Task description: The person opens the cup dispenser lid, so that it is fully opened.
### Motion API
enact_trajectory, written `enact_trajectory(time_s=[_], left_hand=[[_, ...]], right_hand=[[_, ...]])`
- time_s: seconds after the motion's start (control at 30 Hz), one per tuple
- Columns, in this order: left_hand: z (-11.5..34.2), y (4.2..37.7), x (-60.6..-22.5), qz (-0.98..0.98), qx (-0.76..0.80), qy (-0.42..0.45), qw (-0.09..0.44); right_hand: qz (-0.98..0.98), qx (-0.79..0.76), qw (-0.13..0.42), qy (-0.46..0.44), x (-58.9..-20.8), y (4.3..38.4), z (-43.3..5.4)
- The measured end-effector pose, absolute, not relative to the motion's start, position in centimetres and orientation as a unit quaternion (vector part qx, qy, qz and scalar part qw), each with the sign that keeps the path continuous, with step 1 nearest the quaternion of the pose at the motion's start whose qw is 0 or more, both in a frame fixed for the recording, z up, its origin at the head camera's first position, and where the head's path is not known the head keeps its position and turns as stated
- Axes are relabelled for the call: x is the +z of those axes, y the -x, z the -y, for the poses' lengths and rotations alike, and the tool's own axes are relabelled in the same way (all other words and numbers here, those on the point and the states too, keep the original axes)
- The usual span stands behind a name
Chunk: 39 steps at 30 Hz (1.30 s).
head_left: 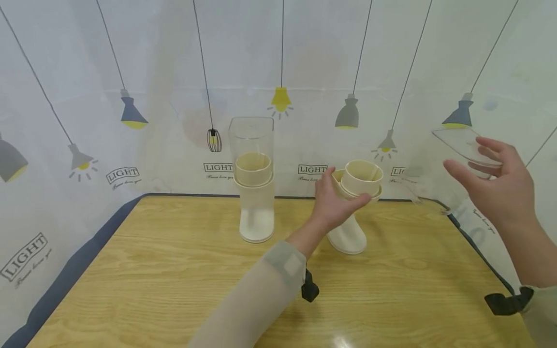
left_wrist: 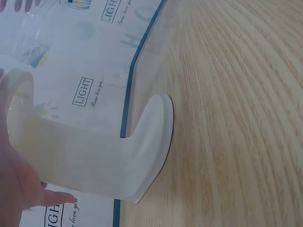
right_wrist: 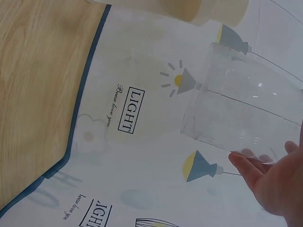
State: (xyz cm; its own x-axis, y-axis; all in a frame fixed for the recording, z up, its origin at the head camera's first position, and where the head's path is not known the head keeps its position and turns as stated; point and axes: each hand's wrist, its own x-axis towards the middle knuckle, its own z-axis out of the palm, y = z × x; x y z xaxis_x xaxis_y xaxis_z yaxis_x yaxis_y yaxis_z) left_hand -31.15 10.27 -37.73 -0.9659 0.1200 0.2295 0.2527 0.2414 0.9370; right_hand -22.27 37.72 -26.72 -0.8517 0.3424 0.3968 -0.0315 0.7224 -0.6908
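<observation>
In the head view my left hand [head_left: 334,205] grips the upper part of a cream plastic stand [head_left: 348,237] with a rounded foot. A round cream cup [head_left: 362,178] sits in its top. The left wrist view shows the same stand [left_wrist: 85,156] from the side, with my left thumb and palm against its upper end [left_wrist: 21,85]. Off to the right, my right hand [head_left: 506,193] holds a clear plastic container [head_left: 459,142] in the air, apart from the stand. In the right wrist view the fingers pinch the container [right_wrist: 246,99] near one end.
A second cream stand [head_left: 256,220] is upright on the wooden table [head_left: 174,270], left of my left hand. A clear container [head_left: 251,135] stands on its top. Behind the table hangs a white cloth [head_left: 165,58] printed with lamps.
</observation>
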Motion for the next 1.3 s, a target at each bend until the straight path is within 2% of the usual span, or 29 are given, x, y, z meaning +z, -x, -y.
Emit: enact_trajectory(time_s=[0.4,0.6,0.93,1.3], left_hand=[[-10.2,31.8,-37.6,0.805,-0.578,0.124,0.052],[-9.3,32.6,-37.4,0.815,-0.560,0.145,0.029],[-8.5,33.6,-37.3,0.809,-0.563,0.170,-0.002],[-8.4,34.4,-37.0,0.807,-0.560,0.187,-0.010]], right_hand=[[0.900,0.353,0.222,0.126,-29.1,23.3,-40.2],[0.908,0.342,0.194,0.147,-31.7,23.9,-41.6],[0.916,0.345,0.159,0.126,-36.6,25.1,-42.9],[0.919,0.325,0.152,0.165,-39.4,26.6,-43.2]])
